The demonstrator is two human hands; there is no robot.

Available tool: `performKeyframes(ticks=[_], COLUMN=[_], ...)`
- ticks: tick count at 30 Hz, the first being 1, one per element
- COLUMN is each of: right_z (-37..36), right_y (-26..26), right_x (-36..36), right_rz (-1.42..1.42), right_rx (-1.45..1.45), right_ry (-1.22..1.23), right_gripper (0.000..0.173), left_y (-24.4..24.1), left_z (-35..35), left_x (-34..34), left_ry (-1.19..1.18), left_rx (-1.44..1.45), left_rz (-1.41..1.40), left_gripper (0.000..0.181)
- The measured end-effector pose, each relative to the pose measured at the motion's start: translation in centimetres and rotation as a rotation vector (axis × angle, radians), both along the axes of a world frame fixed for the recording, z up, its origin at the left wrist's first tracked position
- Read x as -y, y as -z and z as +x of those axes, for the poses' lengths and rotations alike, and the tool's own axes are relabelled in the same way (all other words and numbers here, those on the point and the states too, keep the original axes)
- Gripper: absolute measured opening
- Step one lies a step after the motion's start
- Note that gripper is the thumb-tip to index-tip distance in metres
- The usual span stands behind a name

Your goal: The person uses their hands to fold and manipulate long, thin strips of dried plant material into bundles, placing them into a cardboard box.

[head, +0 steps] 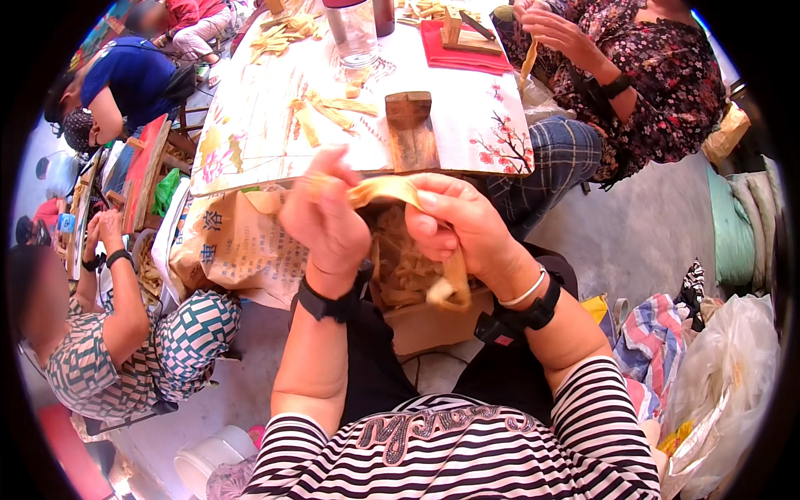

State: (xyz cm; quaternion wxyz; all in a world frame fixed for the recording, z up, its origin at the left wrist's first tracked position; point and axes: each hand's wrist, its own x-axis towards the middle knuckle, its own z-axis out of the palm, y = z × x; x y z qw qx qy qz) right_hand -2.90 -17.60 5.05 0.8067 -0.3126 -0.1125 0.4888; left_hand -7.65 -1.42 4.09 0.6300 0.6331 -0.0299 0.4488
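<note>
A pale yellow, pliable strip (390, 187) of dried-looking material is stretched between my two hands above an open box. My left hand (328, 215), partly blurred, grips one end. Fingers and thumb of my right hand (453, 215) pinch the other part, and a curled tail of the strip hangs below them. In the cardboard box (437, 322) between my knees lie many similar strips. Just beyond my hands, a wooden block with a raised end (412, 134) stands at the table's near edge. Several yellow pieces (322, 112) lie on the table behind my left hand.
The table (250, 137) has a floral cover. On it stand a clear jar (353, 37) and another wooden block (469, 37) on a red cloth (431, 53). A printed paper sack (250, 244) lies at left. People work on both sides; plastic bags (719, 375) fill the lower right.
</note>
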Motion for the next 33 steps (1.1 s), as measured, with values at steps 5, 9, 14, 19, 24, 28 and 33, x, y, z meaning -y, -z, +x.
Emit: performKeyframes(ticks=[5, 9, 14, 19, 24, 28, 33], right_z=[-1.5, -0.4, -0.3, 1.7, 1.1, 0.5, 2.1], right_y=[1.0, 2.1, 1.5, 2.5, 2.0, 1.7, 3.1], right_x=[-0.9, -0.8, -0.2, 1.5, 0.9, 0.9, 2.5], right_rz=[-0.478, -0.505, -0.357, -0.155, -0.428, -0.592, -0.153], right_rx=[1.249, 1.023, 0.152, -0.134, 0.597, 0.965, 0.031], right_ry=[0.57, 0.642, 0.181, -0.293, 0.15, 0.259, -0.085], right_gripper=[0.018, 0.017, 0.025, 0.03, 0.015, 0.018, 0.012], left_y=[1.3, 0.7, 1.6, 0.7, 0.7, 1.6, 1.2], left_z=[-1.0, -0.8, -0.5, -0.4, -1.1, -0.5, -0.2], left_x=[3.5, 2.5, 1.1, 2.2, 2.4, 0.8, 2.0], left_ry=[0.242, 0.595, 0.269, 0.161, 0.152, 0.298, 0.15], left_rx=[-0.238, -0.546, -0.759, -0.203, -0.601, -0.776, -0.519], left_rz=[0.116, -0.521, 0.266, 0.569, 0.373, 0.149, 0.284], left_gripper=[0.036, 0.043, 0.017, 0.008, 0.002, 0.008, 0.006])
